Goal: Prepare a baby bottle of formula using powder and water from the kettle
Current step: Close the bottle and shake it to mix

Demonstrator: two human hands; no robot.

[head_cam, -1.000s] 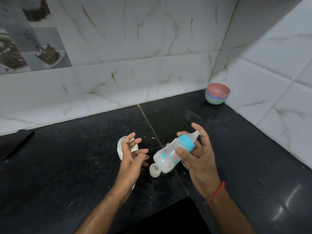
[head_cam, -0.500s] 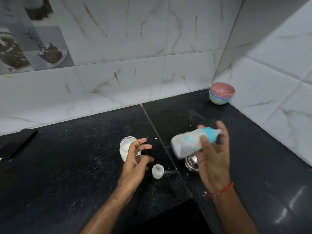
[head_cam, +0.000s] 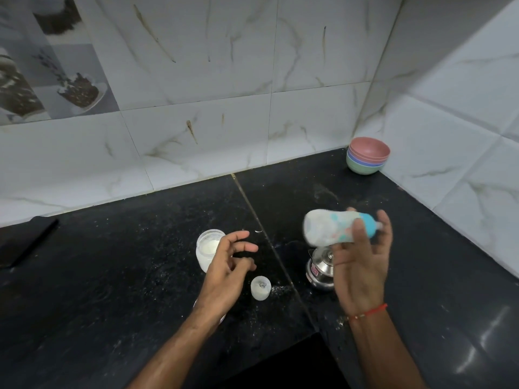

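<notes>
Right hand [head_cam: 362, 265]: fingers wrapped round blurred translucent baby bottle [head_cam: 331, 230], lying sideways.
Left hand [head_cam: 227, 268]: empty, fingers loosely curled apart.
Jar [head_cam: 206, 248]: open, white powder.
Kettle [head_cam: 320, 272]: shiny steel.

Baby bottle [head_cam: 331, 230]: blurred teal and orange printed marks on its side; no letters or numbers can be made out.
Steel kettle [head_cam: 320, 272]: a small red sticker low on its body; the print on it is too small to read.
Measuring cap [head_cam: 260, 287]: a dark smudge inside, not legible.
Readable text: none.
</notes>
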